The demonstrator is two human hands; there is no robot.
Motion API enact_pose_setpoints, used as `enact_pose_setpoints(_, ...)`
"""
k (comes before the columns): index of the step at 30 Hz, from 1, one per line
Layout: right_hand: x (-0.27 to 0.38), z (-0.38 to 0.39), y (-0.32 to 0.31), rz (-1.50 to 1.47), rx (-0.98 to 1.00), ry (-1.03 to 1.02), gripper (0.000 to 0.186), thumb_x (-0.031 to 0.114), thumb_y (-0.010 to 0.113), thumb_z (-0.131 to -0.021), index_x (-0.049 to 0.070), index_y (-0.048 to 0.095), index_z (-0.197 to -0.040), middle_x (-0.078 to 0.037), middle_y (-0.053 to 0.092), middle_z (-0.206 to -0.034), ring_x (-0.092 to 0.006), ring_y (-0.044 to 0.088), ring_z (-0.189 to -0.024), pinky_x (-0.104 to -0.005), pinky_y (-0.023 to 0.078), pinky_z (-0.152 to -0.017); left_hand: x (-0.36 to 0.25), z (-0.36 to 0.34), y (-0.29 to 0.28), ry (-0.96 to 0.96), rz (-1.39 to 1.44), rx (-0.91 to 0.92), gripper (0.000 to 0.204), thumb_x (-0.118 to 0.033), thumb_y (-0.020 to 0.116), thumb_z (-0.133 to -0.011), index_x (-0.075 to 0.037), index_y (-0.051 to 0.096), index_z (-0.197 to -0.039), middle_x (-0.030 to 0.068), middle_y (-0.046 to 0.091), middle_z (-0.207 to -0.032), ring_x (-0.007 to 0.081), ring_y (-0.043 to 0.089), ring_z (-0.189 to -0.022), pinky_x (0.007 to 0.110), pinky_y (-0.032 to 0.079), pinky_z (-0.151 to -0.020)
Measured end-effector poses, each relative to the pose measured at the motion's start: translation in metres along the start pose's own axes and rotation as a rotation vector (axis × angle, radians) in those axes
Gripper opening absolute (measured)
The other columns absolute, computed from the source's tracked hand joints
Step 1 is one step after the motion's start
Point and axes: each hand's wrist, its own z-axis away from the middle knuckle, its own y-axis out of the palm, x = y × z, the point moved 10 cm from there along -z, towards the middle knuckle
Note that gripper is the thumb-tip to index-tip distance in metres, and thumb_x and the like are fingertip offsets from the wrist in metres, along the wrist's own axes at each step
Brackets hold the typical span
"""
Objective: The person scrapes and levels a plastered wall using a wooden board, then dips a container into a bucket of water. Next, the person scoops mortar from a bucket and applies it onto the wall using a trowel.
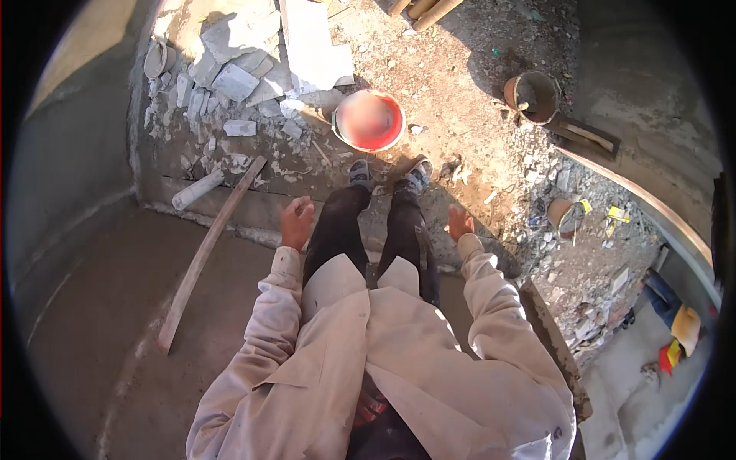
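Note:
My left hand [297,222] hangs beside my left leg, its fingers loosely bent and nothing visible in it. On the other side, my right hand [461,222] is held out by my right leg, also with no object showing; its fingers look slightly apart. Neither hand touches anything that I can see. Just beyond my shoes [414,175] stands a red bucket [395,123] with a pale rim; its contents are blurred. A long wooden board [215,249] lies to the left of my left hand, one end on a low ledge.
Broken slabs [235,82] and rubble are heaped at the far left, near a white pipe [198,189]. To the right are a dirty bucket [533,97], a plastering float [586,136] and a smaller container [565,217]. Grey walls [77,146] flank both sides.

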Motion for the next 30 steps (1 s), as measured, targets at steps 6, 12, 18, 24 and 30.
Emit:
enact_pose_setpoints(6,0.063,-0.118,0.088,0.057,0.278,0.056,0.042,0.023,0.053,-0.086,0.005,0.051,-0.124,-0.024,0.062,-0.111,-0.0417,0.058,-0.106,-0.0498,0.047,-0.089,0.031,0.067,0.021,-0.101,-0.070,-0.044,0.026,-0.015,0.058,-0.094,-0.001,0.063,-0.115,0.0073,0.068,-0.098,0.0127,0.066,-0.081,0.023,0.051,-0.061)
enact_pose_setpoints(12,0.119,-0.262,0.160,-0.122,0.150,-0.093,0.051,0.022,0.052,-0.085,0.007,0.044,-0.133,-0.028,0.061,-0.109,-0.0432,0.058,-0.105,-0.0501,0.045,-0.092,0.093,0.064,0.018,-0.329,0.025,0.041,0.033,-0.025,0.060,-0.092,0.003,0.062,-0.109,0.0082,0.068,-0.084,0.0100,0.062,-0.062,0.020,0.043,-0.048)
enact_pose_setpoints(18,0.116,-0.376,0.215,-0.129,0.094,0.080,0.064,0.025,0.057,-0.083,0.012,0.034,-0.142,-0.024,0.062,-0.112,-0.0439,0.058,-0.105,-0.0471,0.047,-0.091,0.120,0.063,-0.011,-0.401,0.003,0.051,0.034,-0.029,0.060,-0.091,0.002,0.062,-0.104,0.0070,0.065,-0.078,0.0089,0.059,-0.058,0.019,0.041,-0.046)
enact_pose_setpoints(24,0.112,-0.357,0.209,-0.096,-0.154,0.085,0.038,0.031,0.068,-0.080,0.013,0.062,-0.113,-0.014,0.069,-0.099,-0.0342,0.066,-0.092,-0.0440,0.052,-0.080,0.118,0.052,-0.020,-0.397,0.034,-0.004,0.028,-0.021,0.062,-0.090,0.003,0.063,-0.104,0.0078,0.064,-0.077,0.0096,0.059,-0.058,0.020,0.040,-0.047)
enact_pose_setpoints(30,0.137,-0.233,0.101,-0.373,-0.471,-0.066,0.018,0.022,0.066,-0.083,0.010,0.065,-0.096,-0.016,0.067,-0.078,-0.0353,0.066,-0.073,-0.0420,0.049,-0.062,0.104,0.032,0.001,-0.358,0.123,0.107,0.029,-0.021,0.063,-0.089,0.001,0.061,-0.107,0.0057,0.064,-0.086,0.0114,0.063,-0.069,0.020,0.046,-0.050)
